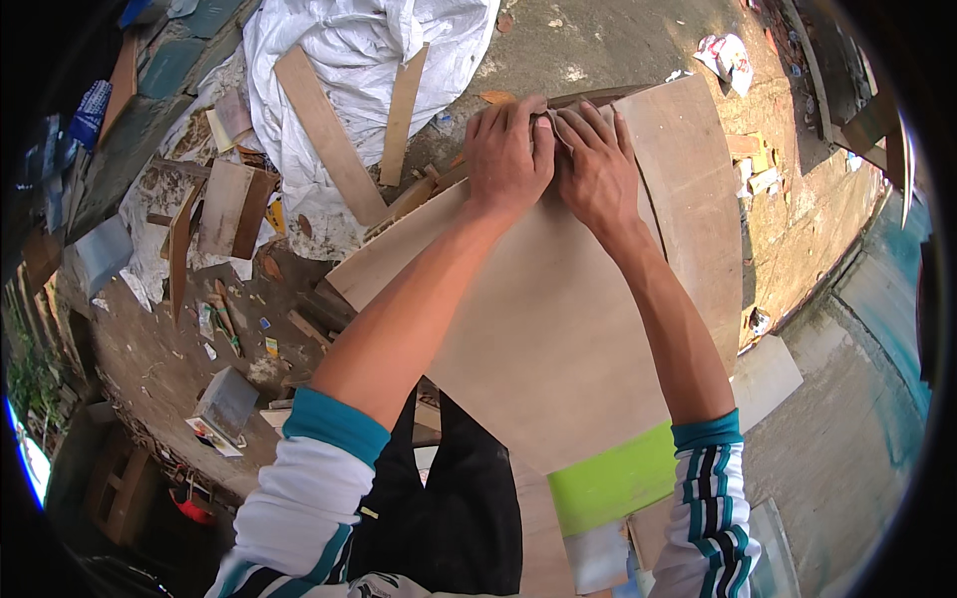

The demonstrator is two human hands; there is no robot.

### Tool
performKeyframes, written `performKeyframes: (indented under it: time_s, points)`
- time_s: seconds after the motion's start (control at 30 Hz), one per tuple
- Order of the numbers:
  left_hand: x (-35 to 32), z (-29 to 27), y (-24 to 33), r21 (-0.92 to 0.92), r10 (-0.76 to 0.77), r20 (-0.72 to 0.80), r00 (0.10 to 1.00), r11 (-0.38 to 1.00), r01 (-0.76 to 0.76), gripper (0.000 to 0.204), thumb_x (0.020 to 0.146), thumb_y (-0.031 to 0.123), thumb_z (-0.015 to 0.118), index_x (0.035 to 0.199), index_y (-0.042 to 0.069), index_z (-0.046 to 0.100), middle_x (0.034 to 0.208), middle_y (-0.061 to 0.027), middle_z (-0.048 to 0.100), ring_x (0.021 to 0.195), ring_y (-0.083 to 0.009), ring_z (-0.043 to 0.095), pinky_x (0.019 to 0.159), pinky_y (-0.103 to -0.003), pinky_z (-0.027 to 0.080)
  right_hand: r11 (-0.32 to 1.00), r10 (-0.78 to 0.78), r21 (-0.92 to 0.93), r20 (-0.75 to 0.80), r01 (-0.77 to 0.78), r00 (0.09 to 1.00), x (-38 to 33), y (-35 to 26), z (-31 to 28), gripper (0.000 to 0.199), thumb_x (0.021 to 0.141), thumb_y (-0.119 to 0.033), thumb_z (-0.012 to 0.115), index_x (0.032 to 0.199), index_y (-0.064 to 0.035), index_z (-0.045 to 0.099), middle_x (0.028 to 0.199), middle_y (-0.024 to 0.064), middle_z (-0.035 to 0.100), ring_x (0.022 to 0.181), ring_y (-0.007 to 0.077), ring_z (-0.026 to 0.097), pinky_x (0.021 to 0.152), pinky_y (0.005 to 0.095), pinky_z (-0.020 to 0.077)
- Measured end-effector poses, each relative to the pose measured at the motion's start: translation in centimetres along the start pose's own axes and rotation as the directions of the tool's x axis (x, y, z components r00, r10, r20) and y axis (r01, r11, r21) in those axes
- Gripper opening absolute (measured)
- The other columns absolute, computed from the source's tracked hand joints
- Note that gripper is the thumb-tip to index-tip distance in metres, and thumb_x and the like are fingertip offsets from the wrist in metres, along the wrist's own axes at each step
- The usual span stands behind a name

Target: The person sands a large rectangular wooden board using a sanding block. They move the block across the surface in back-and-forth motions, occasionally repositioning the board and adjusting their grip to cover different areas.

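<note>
A pale brown plywood sheet [558,339] lies tilted in front of me, one corner pointing toward my legs. My left hand [508,154] is closed at its far edge, fingers curled and thumb upright. Close beside it, my right hand [598,169] grips the same edge with its fingers bent over. The fingertips of both hands are partly hidden, and a dark brownish bit between them is too small to make out. Under the sheet's right side lies a second wooden board [688,189], with a dark gap along the seam.
White plastic sheeting [329,130] with loose wood strips [329,135] lies at the far left. Wood offcuts [234,209] and a grey box [227,404] are on the littered ground. A lime-green panel [618,483] sits near my right forearm. Crumpled white packaging [726,62] lies at far right.
</note>
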State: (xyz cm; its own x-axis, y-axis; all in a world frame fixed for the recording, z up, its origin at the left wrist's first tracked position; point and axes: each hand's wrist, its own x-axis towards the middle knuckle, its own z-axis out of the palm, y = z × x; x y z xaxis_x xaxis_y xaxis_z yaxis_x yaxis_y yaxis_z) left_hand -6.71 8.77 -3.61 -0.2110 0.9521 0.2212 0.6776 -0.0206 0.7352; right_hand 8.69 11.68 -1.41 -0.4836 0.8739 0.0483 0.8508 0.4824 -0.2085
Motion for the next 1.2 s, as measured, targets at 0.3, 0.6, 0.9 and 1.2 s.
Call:
performKeyframes:
  time_s: [0.3,0.6,0.9,1.2]
  points:
    - [-14.2,-14.9,-10.9,-0.030,-0.616,-0.311,0.724,0.767,0.641,0.034,0.101,0.028,0.056,0.117,-0.001,0.063,0.113,-0.0178,0.069,0.108,-0.0339,0.064,0.098,-0.047,0.045,0.998,-0.048,0.036,-0.009,0.049,0.999,-2.6,-8.6,2.3,0.030,0.098,-0.023,0.060,0.124,-0.0087,0.068,0.131,0.0065,0.067,0.135,0.0282,0.054,0.119,0.0539,0.0324]
    - [-14.2,-15.1,-11.4,-0.468,-0.820,-0.216,0.530,0.563,0.681,0.047,0.108,0.035,0.037,0.091,-0.003,0.060,0.068,-0.0089,0.061,0.064,-0.0217,0.059,0.067,-0.036,0.048,0.988,0.029,-0.151,0.040,-0.022,0.999,-1.1,-7.7,1.6,0.023,0.101,-0.019,0.055,0.117,-0.0125,0.070,0.126,0.0039,0.069,0.132,0.0276,0.056,0.118,0.0598,0.0278]
    - [-14.3,-15.0,-12.9,-0.850,-0.995,-0.049,0.083,0.085,0.520,0.052,0.104,0.046,0.036,0.084,0.002,0.058,0.070,-0.0082,0.059,0.069,-0.0207,0.056,0.072,-0.035,0.046,0.993,-0.110,-0.010,0.171,0.114,0.979,-3.2,-18.1,2.7,0.025,0.100,-0.021,0.058,0.119,-0.0115,0.070,0.129,0.0012,0.069,0.134,0.0245,0.055,0.118,0.0543,0.0319]
    - [-17.0,-14.6,-14.3,-0.892,-0.934,0.355,-0.042,-0.352,0.283,0.056,0.106,0.053,0.032,0.092,0.006,0.058,0.077,-0.0056,0.059,0.071,-0.0203,0.057,0.072,-0.036,0.048,0.968,-0.207,0.179,0.180,0.175,0.962,-6.6,-28.6,3.9,0.034,0.097,-0.026,0.061,0.126,-0.0111,0.069,0.134,0.0021,0.067,0.136,0.0261,0.054,0.119,0.0587,0.0270]
